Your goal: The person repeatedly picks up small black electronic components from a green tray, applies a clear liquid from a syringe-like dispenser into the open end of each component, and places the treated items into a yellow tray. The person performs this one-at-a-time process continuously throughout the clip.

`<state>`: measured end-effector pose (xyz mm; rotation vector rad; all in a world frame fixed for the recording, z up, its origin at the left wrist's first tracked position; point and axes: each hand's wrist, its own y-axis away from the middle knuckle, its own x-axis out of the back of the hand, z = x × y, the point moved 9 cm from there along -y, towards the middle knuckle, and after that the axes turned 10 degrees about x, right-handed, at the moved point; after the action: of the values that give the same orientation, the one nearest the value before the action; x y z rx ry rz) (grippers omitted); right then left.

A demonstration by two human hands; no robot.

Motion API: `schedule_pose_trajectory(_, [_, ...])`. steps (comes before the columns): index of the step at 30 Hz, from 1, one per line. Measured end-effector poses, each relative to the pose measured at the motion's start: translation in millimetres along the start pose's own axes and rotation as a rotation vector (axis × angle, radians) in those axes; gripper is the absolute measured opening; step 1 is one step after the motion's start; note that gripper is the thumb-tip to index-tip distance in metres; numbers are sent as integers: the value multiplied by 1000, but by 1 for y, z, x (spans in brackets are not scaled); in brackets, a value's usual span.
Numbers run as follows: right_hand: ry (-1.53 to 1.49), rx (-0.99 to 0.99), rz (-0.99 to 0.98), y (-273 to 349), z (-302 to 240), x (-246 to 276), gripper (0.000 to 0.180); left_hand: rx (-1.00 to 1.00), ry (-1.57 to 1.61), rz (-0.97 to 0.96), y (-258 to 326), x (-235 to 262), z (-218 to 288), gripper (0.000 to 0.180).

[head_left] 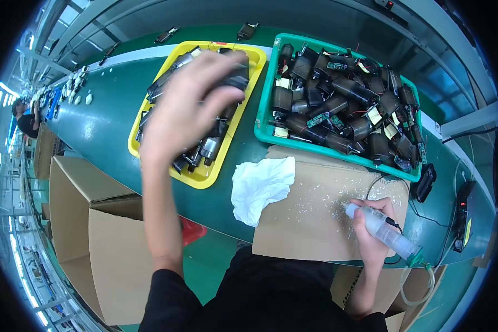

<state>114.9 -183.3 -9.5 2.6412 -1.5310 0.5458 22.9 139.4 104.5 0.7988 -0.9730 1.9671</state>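
My left hand [185, 102] is raised over a yellow tray [133, 141] filled with dark cylindrical units [211, 146]. Its fingers are blurred, with thumb and fingertips spread around a dark unit [235, 77]; whether they grip it is unclear. At the right, my right hand [373, 224] is wrapped around a translucent dispensing syringe [390, 237] with a green cap and a clear hose. The syringe tip points up and left, above a cardboard sheet [293, 238] speckled with small white bits.
A green crate [265, 130] heaped with similar dark units stands behind the cardboard. Crumpled white tissue [260, 188] overlaps the sheet's left edge. An open carton [116, 260] stands at lower left. Cables run to a black box [463, 216] at right. Far left, a person [26, 118] is visible.
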Motion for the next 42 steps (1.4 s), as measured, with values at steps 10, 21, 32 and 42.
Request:
schedule_pose_trajectory(10, [-22,4,4,-1,1,3,20,378,-214,-264,-49,7,-130,39])
schedule_pose_trajectory(21, [-62,-11,29,-2,-1,7,21,324,-550,-237,-207,-137,-145,58])
schedule_pose_trajectory(32, [-4,31,-15,-5,-4,6,22,568,366,-134,-198,-112,-133,25])
schedule_pose_trajectory(42, [-208,213,83,-23,-69,33,30,486,1571,-607,-7,-152,74,54])
